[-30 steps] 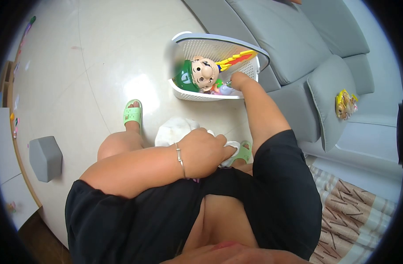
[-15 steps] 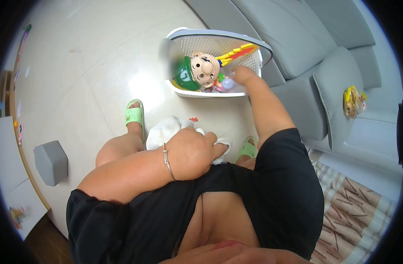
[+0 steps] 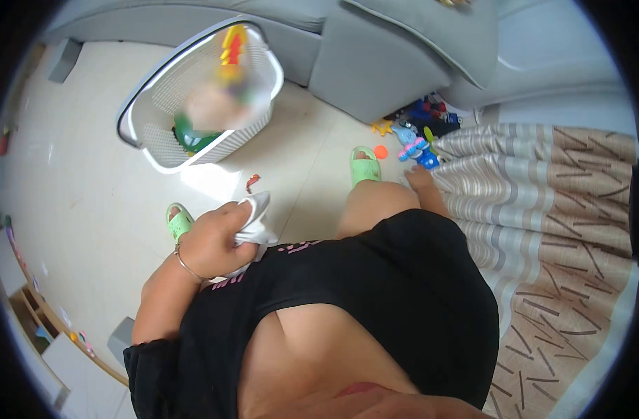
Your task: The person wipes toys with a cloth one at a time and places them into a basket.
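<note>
My right hand (image 3: 421, 179) is way nearer the blue toy (image 3: 428, 160), which is on the floor (image 3: 312, 164) just past it, far side. Can't tell if that hand's open or closed. Left hand (image 3: 209, 241)'s gripping a white cloth (image 3: 258, 222).

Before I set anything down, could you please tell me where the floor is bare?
Bare floor lies left of the white basket and between it and the right slipper. By the right hand, toys crowd the gap between sofa and curtain.
</note>
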Available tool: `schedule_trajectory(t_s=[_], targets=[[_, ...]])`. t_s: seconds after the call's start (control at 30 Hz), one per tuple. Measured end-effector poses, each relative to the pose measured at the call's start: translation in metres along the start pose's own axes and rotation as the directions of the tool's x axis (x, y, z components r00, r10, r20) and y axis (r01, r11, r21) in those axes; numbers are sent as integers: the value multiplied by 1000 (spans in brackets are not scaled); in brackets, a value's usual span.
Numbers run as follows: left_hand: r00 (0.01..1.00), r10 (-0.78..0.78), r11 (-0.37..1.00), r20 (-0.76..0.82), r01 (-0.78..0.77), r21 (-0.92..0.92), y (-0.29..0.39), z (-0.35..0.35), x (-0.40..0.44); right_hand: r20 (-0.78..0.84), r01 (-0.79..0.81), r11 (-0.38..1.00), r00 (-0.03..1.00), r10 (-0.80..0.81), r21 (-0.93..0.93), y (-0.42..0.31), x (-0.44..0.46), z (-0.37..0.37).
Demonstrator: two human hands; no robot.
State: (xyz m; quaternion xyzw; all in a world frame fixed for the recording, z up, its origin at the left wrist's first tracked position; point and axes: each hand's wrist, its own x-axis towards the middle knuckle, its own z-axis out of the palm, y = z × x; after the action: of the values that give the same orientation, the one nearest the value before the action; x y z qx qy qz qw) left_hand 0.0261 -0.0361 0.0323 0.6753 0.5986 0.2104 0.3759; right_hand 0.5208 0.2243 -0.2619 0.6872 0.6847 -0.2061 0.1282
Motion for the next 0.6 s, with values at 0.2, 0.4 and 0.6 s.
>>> schedule_trajectory(t_s=[0.2,0.4,0.6], targets=[[983,-163,921,87,183,-344,-19,38,43,111,-334,911,942,316,242,24,-12,68],[955,-216,932,205,265,-248,-40,58,91,9,102,988,995,-104,116,-45,43,56],[939,-172,908,298,268,-321,-57,63,112,336,109,990,939,-74,-86,-62,91,63]])
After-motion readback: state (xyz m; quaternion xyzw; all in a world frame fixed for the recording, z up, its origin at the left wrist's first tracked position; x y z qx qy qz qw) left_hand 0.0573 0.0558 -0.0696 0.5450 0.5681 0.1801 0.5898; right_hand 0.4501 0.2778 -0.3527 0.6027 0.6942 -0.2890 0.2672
